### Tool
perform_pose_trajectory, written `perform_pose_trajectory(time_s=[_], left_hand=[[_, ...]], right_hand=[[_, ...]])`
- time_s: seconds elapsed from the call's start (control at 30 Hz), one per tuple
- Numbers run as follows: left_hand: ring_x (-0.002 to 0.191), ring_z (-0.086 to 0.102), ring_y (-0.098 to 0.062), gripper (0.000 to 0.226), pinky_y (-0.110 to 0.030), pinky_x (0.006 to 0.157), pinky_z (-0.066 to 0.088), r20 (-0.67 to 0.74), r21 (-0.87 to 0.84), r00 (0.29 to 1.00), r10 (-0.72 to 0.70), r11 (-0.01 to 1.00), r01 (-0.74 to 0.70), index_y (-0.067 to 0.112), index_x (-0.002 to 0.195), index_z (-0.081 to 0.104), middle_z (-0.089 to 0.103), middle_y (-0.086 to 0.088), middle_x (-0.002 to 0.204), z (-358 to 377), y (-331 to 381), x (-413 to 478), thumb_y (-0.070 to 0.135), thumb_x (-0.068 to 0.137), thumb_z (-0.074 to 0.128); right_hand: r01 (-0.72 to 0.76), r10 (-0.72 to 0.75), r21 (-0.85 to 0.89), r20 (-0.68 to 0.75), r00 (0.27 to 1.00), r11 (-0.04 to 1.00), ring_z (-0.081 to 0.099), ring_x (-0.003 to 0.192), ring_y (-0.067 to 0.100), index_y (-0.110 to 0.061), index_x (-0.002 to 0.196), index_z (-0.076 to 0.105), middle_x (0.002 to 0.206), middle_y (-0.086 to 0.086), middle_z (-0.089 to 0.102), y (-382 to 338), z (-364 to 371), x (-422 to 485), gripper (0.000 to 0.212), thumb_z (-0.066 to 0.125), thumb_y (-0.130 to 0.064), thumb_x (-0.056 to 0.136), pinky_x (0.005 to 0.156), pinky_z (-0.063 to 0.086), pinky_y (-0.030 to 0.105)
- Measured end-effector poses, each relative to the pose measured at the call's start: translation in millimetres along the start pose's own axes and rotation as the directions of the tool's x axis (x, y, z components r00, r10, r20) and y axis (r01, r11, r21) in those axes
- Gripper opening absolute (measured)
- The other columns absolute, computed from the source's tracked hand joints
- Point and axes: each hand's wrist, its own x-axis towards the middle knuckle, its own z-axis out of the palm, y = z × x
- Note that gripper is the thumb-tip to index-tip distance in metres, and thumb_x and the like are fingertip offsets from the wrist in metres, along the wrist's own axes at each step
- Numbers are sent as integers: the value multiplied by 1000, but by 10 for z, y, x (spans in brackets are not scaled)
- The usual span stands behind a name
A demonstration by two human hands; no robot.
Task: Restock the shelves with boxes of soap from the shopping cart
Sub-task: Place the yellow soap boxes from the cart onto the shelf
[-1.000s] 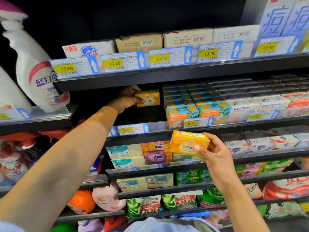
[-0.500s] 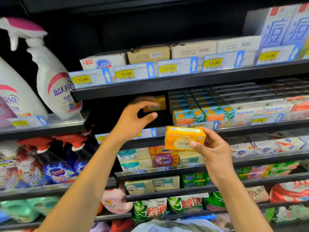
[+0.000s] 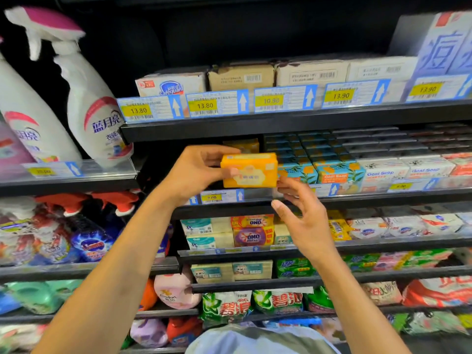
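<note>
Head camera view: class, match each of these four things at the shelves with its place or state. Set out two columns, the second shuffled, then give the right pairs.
Column one
1 yellow soap box
2 spray bottle
3 Safeguard box
4 right hand

Column two
A behind a 13.80 price tag
B far left, with a pink trigger head
C fingers straight, fingertips at the box's lower corner
D gripped by the left hand

Pairs: 1-D, 2-B, 3-A, 4-C

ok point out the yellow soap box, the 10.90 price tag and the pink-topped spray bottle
soap box (image 3: 252,166): head view, middle of its front face
10.90 tag (image 3: 271,100): head view, its yellow price patch
spray bottle (image 3: 98,123): head view, label on its body
</note>
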Motion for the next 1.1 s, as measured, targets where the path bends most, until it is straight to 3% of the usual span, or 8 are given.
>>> perform_pose_trajectory(time_s=[0.1,0.17,0.27,0.43,0.63,0.8,0.93,1.1], left_hand=[[110,70,-14,38,-34,97,55,-41,-43,998,-42,998,41,27,112,71,75,3,112,-154,-117,245,6,81,78],[108,70,-11,39,-29,97,55,-51,-37,998,-43,998,41,25,115,70,74,4,114,-186,-203,386,5,83,77],[99,71,-2,43,-20,93,55,-59,27,997,-52,998,53,18,126,67,74,3,112,-177,-323,558,7,85,77],[108,65,-7,38,-24,93,54,-51,272,999,-12,962,25,30,117,70,70,6,116,-171,-528,811,20,83,82],[106,58,-5,39,-5,81,44,-47,440,998,46,898,-21,23,123,69,63,9,119,-148,-614,957,20,85,80],[131,48,-15,38,-24,105,38,-51,522,996,76,852,-38,26,120,69,54,2,141,-166,-737,1075,28,84,81],[136,43,-15,39,-26,106,36,-13,533,997,76,844,-58,22,123,68,48,1,150,-157,-771,1139,24,86,79],[131,48,-15,36,-25,102,38,22,536,996,81,840,-80,17,122,66,56,-2,143,-149,-799,1160,20,88,77]], right_hand=[[216,-200,-335,84,976,917,48,133,1,-20,137,61,137,-9,59,222,26,-16,44,70,-30,95,113,35,18],[353,-306,-451,177,936,820,50,131,10,-17,136,62,135,-3,60,364,68,-20,44,71,-30,95,113,38,26],[444,-366,-533,251,896,720,52,130,21,-15,138,61,136,1,59,508,104,-31,47,72,-29,94,109,44,39],[492,-417,-576,269,868,652,51,130,25,-13,140,60,137,5,58,597,129,-85,49,68,-30,95,107,47,44],[497,-433,-588,259,863,638,49,131,24,-14,140,60,138,5,57,663,140,-89,52,73,-26,92,107,47,44],[487,-439,-587,234,867,647,50,130,25,-14,139,62,136,5,58,731,168,-71,51,75,-20,90,107,46,41],[491,-459,-582,215,862,649,50,129,24,-13,138,62,135,5,58,757,191,-67,50,76,-18,90,108,45,39],[496,-480,-574,195,855,651,49,128,24,-12,136,63,134,6,59,756,206,-69,48,75,-15,90,109,42,37]])
